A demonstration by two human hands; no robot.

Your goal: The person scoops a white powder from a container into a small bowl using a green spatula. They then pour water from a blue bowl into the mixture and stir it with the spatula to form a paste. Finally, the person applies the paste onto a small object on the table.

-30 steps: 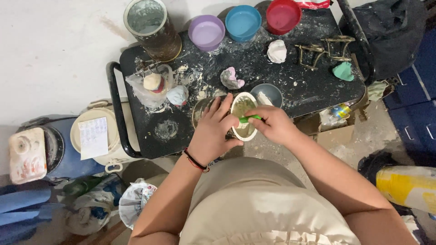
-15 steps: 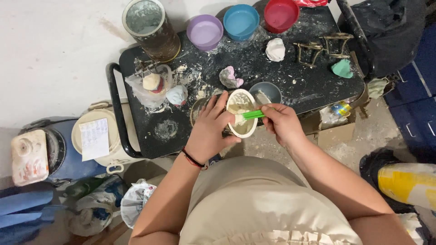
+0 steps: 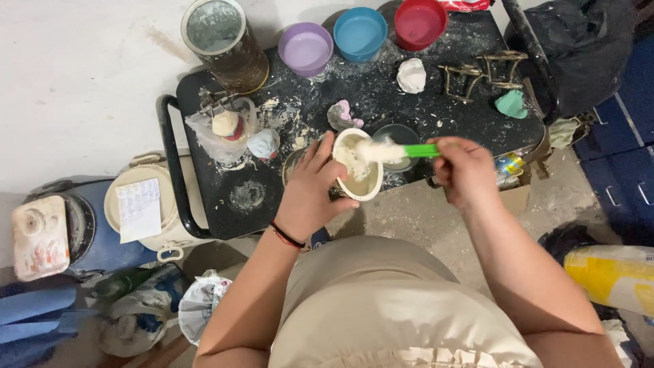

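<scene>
My left hand (image 3: 310, 194) grips a small cream-coloured cup (image 3: 364, 184) holding pale paste, just above the near edge of a black cart top (image 3: 381, 102). My right hand (image 3: 463, 170) holds a green-handled spoon (image 3: 421, 150) level over the cup, its bowl heaped with white paste. A small dark bowl (image 3: 400, 134) sits just behind the cup.
Purple (image 3: 306, 49), blue (image 3: 360, 33) and red (image 3: 420, 22) cups line the cart's far edge beside a tall grimy can (image 3: 223, 42). White lumps (image 3: 411, 75), metal frames (image 3: 480, 73) and a green piece (image 3: 511, 103) lie on top. Tubs (image 3: 146, 204) and bags crowd the floor at left.
My right hand has lifted the spoon out of the cup and drawn it right, loaded with white paste. My left hand still holds the cup.
</scene>
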